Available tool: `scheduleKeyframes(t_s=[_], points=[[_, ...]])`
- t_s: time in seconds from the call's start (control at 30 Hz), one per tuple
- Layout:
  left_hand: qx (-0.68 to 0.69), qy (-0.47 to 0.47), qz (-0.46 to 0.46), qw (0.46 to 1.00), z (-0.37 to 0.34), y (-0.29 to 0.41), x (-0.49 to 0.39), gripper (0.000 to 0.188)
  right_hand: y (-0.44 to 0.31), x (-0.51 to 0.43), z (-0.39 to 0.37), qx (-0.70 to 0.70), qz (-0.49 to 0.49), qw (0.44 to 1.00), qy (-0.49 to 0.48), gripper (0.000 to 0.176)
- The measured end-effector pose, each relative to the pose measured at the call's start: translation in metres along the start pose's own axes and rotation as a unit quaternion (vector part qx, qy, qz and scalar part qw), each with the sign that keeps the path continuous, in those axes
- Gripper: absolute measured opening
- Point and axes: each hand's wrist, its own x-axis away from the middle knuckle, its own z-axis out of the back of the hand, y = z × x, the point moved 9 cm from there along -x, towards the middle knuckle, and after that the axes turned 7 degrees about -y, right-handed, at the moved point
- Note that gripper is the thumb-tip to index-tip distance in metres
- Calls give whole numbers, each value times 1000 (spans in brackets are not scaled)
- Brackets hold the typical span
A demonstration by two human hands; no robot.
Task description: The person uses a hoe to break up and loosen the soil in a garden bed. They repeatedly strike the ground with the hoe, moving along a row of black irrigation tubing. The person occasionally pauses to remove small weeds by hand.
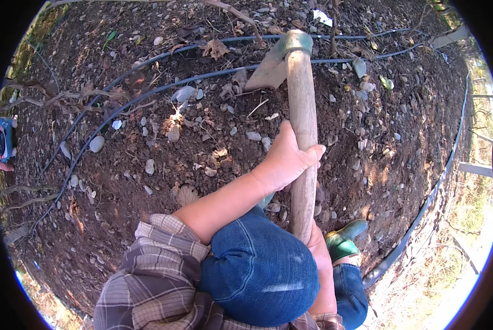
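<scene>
A hoe with a thick wooden handle [303,103] stands out ahead of me, its metal blade [269,70] low over the stony soil beside two drip irrigation hoses [205,75]. My left hand [290,159] grips the middle of the handle, thumb and fingers around it. Lower down, by my jeans-covered knee, my right hand [320,249] is closed on the handle's near part; some of its fingers are hidden. Whether the blade touches the ground I cannot tell.
Stones and dry leaves [215,49] lie scattered over the soil. Woody vine stems [65,98] reach in from the left. A larger dark hose [428,202] curves along the right side. My green boot [343,243] is at the lower right. Pink and blue items [4,144] lie far left.
</scene>
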Motion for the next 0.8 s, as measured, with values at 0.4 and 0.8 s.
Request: scheduleKeyframes(t_s=[0.4, 0.8], points=[[91, 19, 14, 996, 29, 15, -11, 37, -24, -38, -25, -28, -14, 995, -92, 70], [11, -172, -23, 985, -103, 34, -24, 53, -53, 34, 36, -127, 54, 990, -2, 69]])
